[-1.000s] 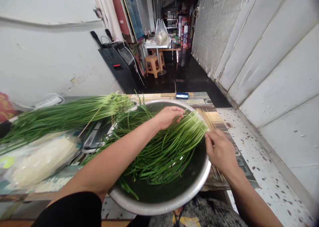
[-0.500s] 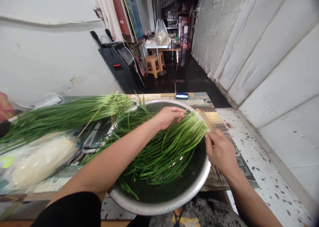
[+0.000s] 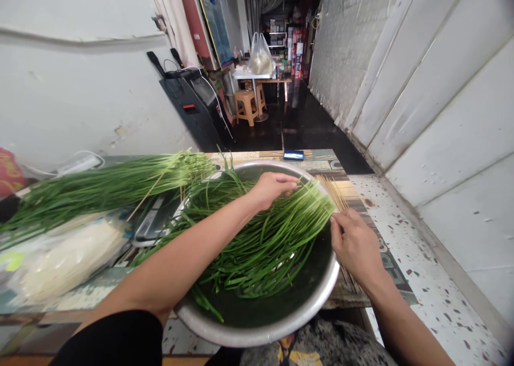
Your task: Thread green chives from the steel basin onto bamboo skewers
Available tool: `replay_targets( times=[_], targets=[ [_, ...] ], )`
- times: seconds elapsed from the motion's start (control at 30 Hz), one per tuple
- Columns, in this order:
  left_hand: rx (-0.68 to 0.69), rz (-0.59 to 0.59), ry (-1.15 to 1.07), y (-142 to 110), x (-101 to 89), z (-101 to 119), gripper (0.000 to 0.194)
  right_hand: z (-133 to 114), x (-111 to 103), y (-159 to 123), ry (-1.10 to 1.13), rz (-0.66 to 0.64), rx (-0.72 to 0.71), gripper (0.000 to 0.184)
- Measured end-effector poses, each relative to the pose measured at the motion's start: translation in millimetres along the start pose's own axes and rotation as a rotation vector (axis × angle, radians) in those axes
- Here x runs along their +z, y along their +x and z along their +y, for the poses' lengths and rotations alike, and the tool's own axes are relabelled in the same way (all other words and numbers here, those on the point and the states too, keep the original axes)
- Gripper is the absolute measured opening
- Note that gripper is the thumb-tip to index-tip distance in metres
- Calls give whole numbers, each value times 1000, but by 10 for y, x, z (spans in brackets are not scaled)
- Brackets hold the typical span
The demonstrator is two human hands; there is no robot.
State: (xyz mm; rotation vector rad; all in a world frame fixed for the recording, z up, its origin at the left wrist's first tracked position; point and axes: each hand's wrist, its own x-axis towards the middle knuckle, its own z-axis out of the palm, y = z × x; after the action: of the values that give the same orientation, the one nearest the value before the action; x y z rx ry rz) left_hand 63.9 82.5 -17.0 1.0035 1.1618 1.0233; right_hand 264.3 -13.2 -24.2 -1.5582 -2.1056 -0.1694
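Note:
A large bunch of garlic chives [image 3: 265,243] lies in a metal basin [image 3: 277,336], pale cut ends toward the right rim. My left hand [image 3: 277,188] reaches across the leaves, its fingers pinched together on the chives near the far side of those ends. At the right rim my right hand [image 3: 355,243] is closed, thumb against forefinger, touching the near corner of the cut ends. Whatever sits in that pinch is hidden by the fingers. Thin bamboo skewers [image 3: 333,190] lie on the table beside the basin, partly under my right hand.
More chives [image 3: 100,186] lie in a long pile at the left, above a clear plastic bag [image 3: 72,253] with pale contents. A scale [image 3: 150,221] is partly covered by them. A blue box [image 3: 293,155] rests at the table's far edge. Stools [image 3: 246,106] stand farther back.

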Motion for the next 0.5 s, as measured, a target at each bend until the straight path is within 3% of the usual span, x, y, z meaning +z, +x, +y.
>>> replay_targets(
  times=[0.27, 0.5],
  targets=[
    [36, 8, 5, 0, -1, -31, 16, -1, 2, -1, 4, 1, -3, 30],
    [-34, 26, -35, 10, 9, -21, 14, 5, 6, -6, 5, -6, 3, 29]
  ],
)
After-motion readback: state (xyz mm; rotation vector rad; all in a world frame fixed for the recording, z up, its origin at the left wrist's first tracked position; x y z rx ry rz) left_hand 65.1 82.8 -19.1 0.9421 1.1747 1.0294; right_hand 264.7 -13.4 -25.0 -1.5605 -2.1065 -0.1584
